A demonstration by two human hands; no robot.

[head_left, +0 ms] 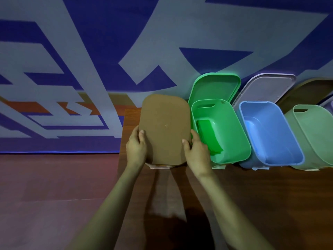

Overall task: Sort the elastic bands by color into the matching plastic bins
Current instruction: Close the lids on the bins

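Both hands grip the brown lid [164, 129]: the left hand [137, 147] and right hand [196, 154] set thumbs on top and curl their fingers round its side edges. Just right of the right fingers we see the green bin [232, 127], holding a flat green piece [209, 136]; we cannot tell whether it is elastic bands. Further right stand a blue bin [270, 134] and a pale green bin [315, 134]. The table [252, 195] edge runs just left of the left fingers; bare tabletop lies nearer than the wrists.
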